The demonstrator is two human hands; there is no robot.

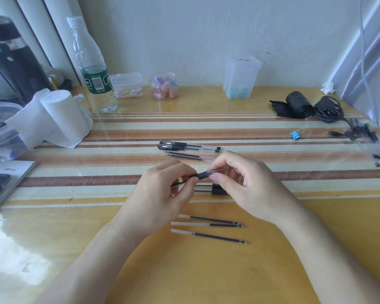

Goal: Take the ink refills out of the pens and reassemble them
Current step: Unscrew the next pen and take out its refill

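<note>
- My left hand (pixel 160 189) is clenched round the clear barrel of a gel pen (pixel 198 177); the barrel runs back under my fingers toward 8 o'clock and is mostly hidden there.
- My right hand (pixel 246 183) pinches the pen's black rubber sleeve and pointed nose between thumb and forefinger; the tip points toward 2 o'clock.
- So the pen's long axis lies from 8 to 2 o'clock, barrel end in the left grip, nose end in the right. Any unscrewing or pulling should run along that line, and the right hand is the one at the joint.
- I think the nose cone is being twisted, though blur at the tip hides whether it is seated or loose.
- Three bare ink refills (pixel 211 226) lie on the worktop (pixel 316 238) at 6 o'clock from my hands, tips toward 3 o'clock.
- Capped pens (pixel 189 147) wait at 12 o'clock; more pen parts (pixel 211 189) lie just beneath my fingers.
</note>
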